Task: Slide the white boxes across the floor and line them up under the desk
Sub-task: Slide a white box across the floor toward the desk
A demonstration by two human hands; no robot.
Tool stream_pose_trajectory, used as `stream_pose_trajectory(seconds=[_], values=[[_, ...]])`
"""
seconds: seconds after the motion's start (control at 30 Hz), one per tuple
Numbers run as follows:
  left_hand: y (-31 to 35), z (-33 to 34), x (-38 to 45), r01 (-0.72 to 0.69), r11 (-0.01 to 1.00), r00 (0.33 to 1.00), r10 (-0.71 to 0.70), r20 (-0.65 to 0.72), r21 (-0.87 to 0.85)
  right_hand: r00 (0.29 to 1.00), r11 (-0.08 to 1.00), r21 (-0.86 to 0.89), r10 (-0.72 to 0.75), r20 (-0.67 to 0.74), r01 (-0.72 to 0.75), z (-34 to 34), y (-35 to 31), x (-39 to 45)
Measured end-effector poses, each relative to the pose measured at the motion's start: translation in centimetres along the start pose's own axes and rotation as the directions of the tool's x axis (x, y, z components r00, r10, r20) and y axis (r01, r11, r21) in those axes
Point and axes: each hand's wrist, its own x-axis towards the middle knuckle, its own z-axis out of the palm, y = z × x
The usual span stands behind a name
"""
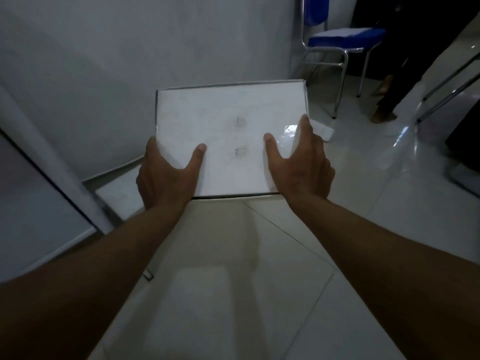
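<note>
A white box [231, 136] sits in the middle of the frame, gripped from both sides by two bare hands. The left hand [166, 175] clasps the box's lower left corner, thumb lying flat on the top face and the fingers wrapped out of sight around the left edge. The right hand [301, 165] clasps the lower right corner, thumb on top and one finger reaching up along the right edge. The top face carries two faint grey smudges near its centre and a glossy glint beside the right thumb. Whether the box rests on the floor or is lifted clear of it cannot be told. Pale floor tiles [233, 294] fill the lower frame. A white wall [130, 48] rises behind the box at upper left. At upper right stands a blue chair [342, 40] with metal legs, well apart from the box, and just past the right hand a small flat white piece [322, 131] lies on the tiles
</note>
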Motion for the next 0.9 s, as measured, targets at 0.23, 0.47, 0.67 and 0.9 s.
stream_pose_trajectory(seconds=[0.23, 0.47, 0.67, 0.9], values=[[0.1, -7.6, -8.3, 0.022, 0.996, 0.999, -0.019, -0.035, 0.09, 0.997, 0.997, 0.077, -0.012, 0.081, 0.006, -5.6, 1.0, -8.4], [0.1, -17.3, -15.0, 0.081, 0.978, 0.996, -0.071, -0.061, 0.193, 0.981, 0.989, 0.138, -0.078, 0.176, 0.054, -10.3, -1.4, -15.5], [-2.2, -26.2, -19.0, 0.196, 0.945, 0.98, -0.183, -0.075, 0.261, 0.943, 0.974, 0.203, -0.163, 0.289, 0.106, -12.3, -5.3, -21.8], [-6.9, -35.9, -23.5, 0.318, 0.897, 0.947, -0.285, -0.148, 0.307, 0.859, 0.946, 0.282, -0.275, 0.432, 0.161, -12.0, -10.1, -30.1]])
